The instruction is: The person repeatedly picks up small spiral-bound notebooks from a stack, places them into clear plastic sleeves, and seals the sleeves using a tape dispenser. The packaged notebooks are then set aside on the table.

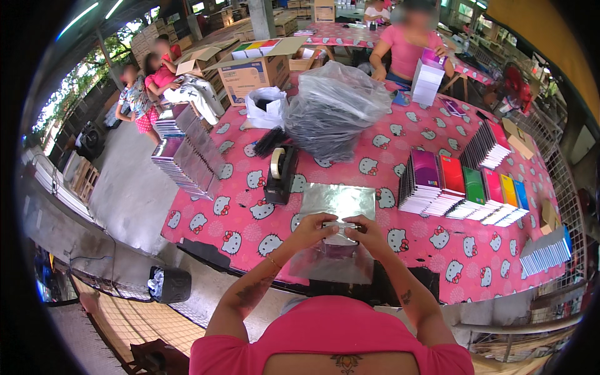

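Note:
Both my hands grip a small pale stack (340, 234) with white edges, probably notebooks, near the table's front edge. My left hand (317, 229) is closed on its left side, with the thumb on top. On the opposite side, my right hand (367, 235) holds it with the fingers bent. Under the stack lies a shiny clear plastic sheet (340, 197), spread beyond it both toward me and away. A black tape dispenser (280, 176) with a roll of tape stands just beyond my left hand. The stack's underside is hidden.
Colourful spiral notebooks (442, 181) stand in rows at right; wrapped stacks (184, 162) stand at left. A large plastic bag (334, 103) of dark items sits mid-table, by a carton (253, 78). A person (409, 47) sits across the table. A bin (170, 284) stands on the floor.

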The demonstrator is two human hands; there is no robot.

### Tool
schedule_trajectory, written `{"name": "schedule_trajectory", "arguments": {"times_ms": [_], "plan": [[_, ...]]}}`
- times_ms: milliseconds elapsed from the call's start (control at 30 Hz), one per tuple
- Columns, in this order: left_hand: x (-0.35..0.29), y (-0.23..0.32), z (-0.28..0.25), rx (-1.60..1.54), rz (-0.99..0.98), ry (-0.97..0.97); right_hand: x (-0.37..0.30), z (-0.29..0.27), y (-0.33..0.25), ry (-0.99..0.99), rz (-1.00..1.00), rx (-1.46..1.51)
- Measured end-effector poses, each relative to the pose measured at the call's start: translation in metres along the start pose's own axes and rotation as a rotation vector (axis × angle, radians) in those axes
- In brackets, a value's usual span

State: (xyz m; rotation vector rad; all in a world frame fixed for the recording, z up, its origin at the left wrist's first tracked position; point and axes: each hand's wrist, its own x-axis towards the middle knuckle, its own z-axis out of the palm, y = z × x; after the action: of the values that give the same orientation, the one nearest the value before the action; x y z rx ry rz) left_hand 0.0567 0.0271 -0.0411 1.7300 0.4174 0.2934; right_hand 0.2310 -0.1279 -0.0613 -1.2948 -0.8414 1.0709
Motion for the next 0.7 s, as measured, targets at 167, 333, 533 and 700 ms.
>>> {"name": "schedule_trajectory", "arguments": {"times_ms": [167, 333, 533, 700], "plan": [[-0.002, 0.002, 0.0, 0.025, 0.059, -0.029, 0.014, -0.002, -0.001, -0.062, -0.246, -0.172], [-0.032, 0.037, -0.003, 0.727, 0.451, -0.068, -0.019, -0.004, -0.046, -0.308, -0.327, -0.523], [-0.045, 0.035, 0.013, 0.894, 0.535, 0.041, -0.027, 0.004, -0.015, -0.159, -0.668, -1.026], [-0.031, 0.035, 0.009, 0.697, 0.447, 0.085, -0.032, 0.021, -0.019, 0.0, -0.525, -0.813]]}}
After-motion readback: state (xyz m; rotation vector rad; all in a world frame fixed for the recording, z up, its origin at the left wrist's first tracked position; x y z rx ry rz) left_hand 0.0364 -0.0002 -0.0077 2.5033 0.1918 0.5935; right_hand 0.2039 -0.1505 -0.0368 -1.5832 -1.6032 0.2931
